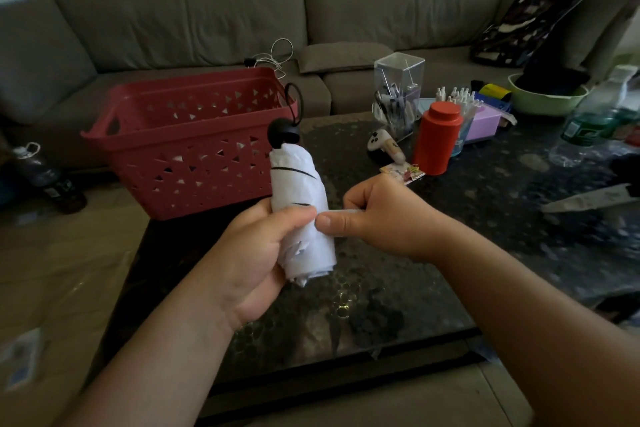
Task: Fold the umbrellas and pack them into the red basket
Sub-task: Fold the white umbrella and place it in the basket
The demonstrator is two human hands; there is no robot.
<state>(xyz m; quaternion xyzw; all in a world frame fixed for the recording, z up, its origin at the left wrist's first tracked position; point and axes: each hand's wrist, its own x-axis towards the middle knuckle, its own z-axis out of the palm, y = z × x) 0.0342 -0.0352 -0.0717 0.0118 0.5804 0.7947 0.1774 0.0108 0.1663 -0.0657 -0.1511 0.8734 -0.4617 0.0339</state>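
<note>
Your left hand grips umbrella; right hand pinches its strap. Basket just behind, path unblocked. Canister, pen holder to right.

Dim indoor light, soft overall blur, wide-angle bending at edges.

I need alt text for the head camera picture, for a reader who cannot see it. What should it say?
A person's left hand grips a rolled white umbrella upright over a dark table, while the right hand pinches its white strap. A red basket stands behind on the table, before a grey sofa.
</note>
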